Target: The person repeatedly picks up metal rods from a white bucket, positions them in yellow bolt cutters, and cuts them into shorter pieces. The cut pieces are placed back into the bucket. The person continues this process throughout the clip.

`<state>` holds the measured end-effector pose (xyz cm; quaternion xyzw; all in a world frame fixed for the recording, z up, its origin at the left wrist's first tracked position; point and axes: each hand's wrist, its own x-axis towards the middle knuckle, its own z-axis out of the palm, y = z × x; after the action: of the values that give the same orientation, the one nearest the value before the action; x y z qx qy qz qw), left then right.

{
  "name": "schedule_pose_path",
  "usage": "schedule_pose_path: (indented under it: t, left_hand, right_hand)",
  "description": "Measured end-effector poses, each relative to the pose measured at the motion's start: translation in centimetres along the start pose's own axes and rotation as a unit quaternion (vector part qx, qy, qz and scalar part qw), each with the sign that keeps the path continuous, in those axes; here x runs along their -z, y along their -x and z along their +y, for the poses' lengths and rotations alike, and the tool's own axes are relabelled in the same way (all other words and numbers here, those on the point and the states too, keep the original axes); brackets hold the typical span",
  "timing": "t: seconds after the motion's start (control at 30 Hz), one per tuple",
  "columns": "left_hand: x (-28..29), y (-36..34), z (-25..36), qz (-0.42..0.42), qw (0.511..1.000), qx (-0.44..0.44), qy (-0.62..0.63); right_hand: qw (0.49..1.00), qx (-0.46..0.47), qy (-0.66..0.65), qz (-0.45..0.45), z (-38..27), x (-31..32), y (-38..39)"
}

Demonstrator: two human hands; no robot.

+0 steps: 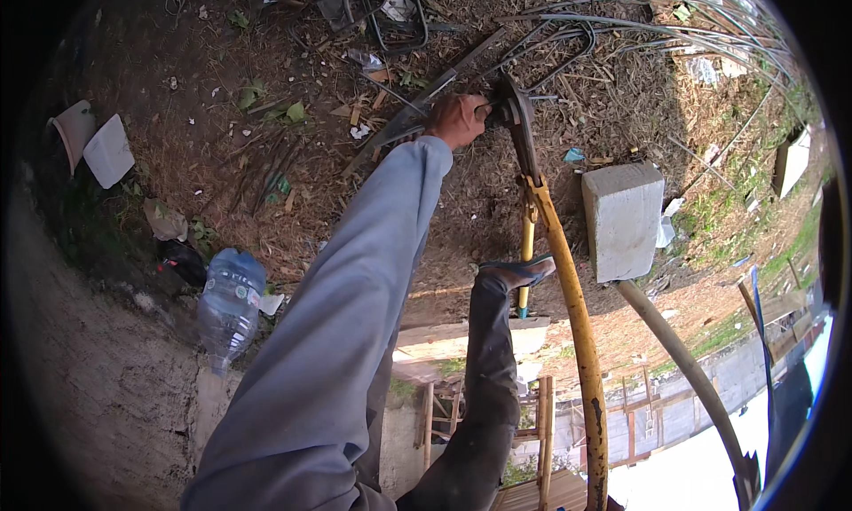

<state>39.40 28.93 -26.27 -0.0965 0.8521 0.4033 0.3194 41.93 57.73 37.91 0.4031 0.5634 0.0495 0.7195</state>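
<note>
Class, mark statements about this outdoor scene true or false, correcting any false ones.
1. The left hand is beside the dark head of the long-handled cutter. True.
2. The cutter's handles are red. False: its handles are yellow.
3. A pale block lies right of the cutter in the picture. True.
4. The arm reaching forward is bare. False: it wears a grey sleeve.
5. A clear plastic bottle lies at the left. True.

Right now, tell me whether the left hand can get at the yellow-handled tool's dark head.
Probably yes: the left hand is right by the dark head, with nothing visible blocking it.
</note>
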Motion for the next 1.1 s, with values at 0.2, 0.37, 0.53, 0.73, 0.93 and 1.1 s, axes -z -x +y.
schedule_pose_path:
  t: [0.2, 0.37, 0.53, 0.73, 0.93, 1.1]
  left_hand:
    - [0.4, -1.0, -0.4, 0.026, 0.999, -0.025, -0.015]
    - [0.5, -0.7, -1.4, 0.028, 0.999, -0.031, 0.001]
    - [-0.3, -0.5, -1.2, 0.025, 0.999, -0.024, -0.008]
    - [0.4, 0.1, -0.7, 0.019, 1.0, -0.013, -0.017]
    - [-0.2, 0.3, -0.9, 0.074, 0.996, -0.036, -0.044]
    - [-0.3, 0.0, -0.2, 0.08, 0.992, -0.031, -0.092]
  right_hand:
    - [0.962, 0.016, -0.201, -0.185, -2.1, 6.2, 6.4]
    - [0.966, -0.035, -0.162, -0.2, -3.2, 6.3, 6.0]
    - [0.975, 0.215, -0.049, 0.008, 2.5, -4.8, -0.5]
    - [0.977, 0.122, -0.09, 0.151, 9.6, -16.6, -21.4]
    - [0.975, 0.114, -0.101, 0.16, 8.6, -17.3, -20.4]
    - [0.963, 0.171, -0.106, 0.176, 9.5, -20.0, -24.8]
